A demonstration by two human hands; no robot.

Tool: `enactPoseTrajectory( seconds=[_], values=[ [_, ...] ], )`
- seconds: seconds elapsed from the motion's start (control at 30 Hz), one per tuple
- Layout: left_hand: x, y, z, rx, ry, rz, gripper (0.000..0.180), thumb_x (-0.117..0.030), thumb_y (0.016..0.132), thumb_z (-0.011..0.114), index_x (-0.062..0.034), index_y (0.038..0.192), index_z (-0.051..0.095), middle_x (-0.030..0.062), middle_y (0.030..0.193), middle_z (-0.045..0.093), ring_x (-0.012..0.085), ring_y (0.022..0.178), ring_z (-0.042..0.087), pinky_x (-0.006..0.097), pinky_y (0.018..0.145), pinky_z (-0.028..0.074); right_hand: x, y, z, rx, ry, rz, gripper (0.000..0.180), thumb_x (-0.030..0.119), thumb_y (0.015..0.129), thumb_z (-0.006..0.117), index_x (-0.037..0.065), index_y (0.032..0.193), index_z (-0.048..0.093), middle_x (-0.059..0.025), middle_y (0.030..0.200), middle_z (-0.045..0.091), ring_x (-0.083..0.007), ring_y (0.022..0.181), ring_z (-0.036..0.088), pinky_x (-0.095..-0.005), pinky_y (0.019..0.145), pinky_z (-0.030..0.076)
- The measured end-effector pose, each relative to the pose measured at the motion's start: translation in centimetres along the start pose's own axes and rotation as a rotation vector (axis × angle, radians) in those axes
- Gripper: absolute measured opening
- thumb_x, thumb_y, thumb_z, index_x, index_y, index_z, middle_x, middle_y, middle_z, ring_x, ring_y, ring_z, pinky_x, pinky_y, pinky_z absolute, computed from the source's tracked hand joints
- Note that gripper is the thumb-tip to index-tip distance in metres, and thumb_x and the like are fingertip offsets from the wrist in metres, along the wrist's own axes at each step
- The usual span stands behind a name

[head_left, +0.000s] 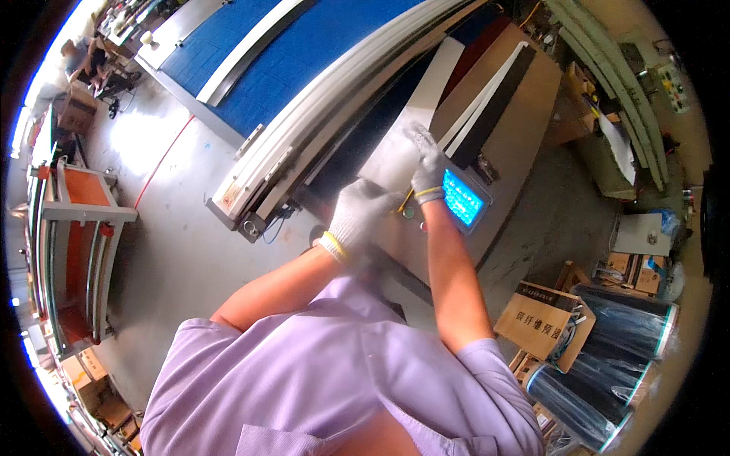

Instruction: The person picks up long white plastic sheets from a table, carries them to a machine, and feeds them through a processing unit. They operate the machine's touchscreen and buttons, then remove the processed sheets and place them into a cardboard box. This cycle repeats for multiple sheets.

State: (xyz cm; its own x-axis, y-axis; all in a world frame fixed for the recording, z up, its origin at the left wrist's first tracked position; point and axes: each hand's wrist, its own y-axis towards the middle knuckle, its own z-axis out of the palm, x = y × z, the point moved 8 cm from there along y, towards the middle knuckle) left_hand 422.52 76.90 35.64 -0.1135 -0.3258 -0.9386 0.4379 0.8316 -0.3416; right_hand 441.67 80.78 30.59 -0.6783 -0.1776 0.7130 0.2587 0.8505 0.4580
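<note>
A long white sheet or strip [397, 144] stretches away from me over a brown-grey machine table. My left hand [359, 209], in a pale knitted glove with a yellow cuff, is closed at the near end of the sheet and appears to pinch its edge. Over the sheet's right side lies my gloved right hand [428, 161], its fingers stretched away from me. Just right of that wrist a control panel with a lit blue screen [462, 199] is set in the table. A green button [408, 213] sits between my wrists.
A long white machine beam [304, 129] crosses ahead, with a blue bed [266, 64] beyond it. White and black strips [494, 99] lie right of the sheet. Plastic-wrapped black rolls [585, 395] and a cardboard box [536, 319] stand at right. An orange-panelled rack [82, 228] stands left.
</note>
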Motion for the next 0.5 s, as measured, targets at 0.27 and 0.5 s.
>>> enactPoseTrajectory(
  seconds=[0.27,0.5],
  values=[
    [0.5,5.0,-2.0,-0.190,0.692,0.516,0.090,-0.021,0.068,0.080,-0.0145,0.144,0.033,0.0192,0.138,0.041,0.0343,0.119,0.050,0.041,0.098,0.045,17.1,4.7,-24.3,-0.445,0.185,0.079,0.010,0.008,0.086,0.066,0.001,0.093,0.068,-0.0054,0.075,0.064,-0.0121,0.059,0.056,-0.0267,0.057,0.046],
    [3.5,7.4,-0.9,-0.385,0.786,0.554,0.102,-0.023,0.058,0.083,-0.0174,0.145,0.030,0.0186,0.146,0.034,0.0397,0.129,0.038,0.046,0.106,0.033,21.7,2.7,-40.1,-0.466,0.357,-0.161,0.021,0.008,0.089,0.063,-0.004,0.107,0.059,-0.0163,0.098,0.064,-0.0216,0.088,0.064,-0.0341,0.074,0.056]
  ],
)
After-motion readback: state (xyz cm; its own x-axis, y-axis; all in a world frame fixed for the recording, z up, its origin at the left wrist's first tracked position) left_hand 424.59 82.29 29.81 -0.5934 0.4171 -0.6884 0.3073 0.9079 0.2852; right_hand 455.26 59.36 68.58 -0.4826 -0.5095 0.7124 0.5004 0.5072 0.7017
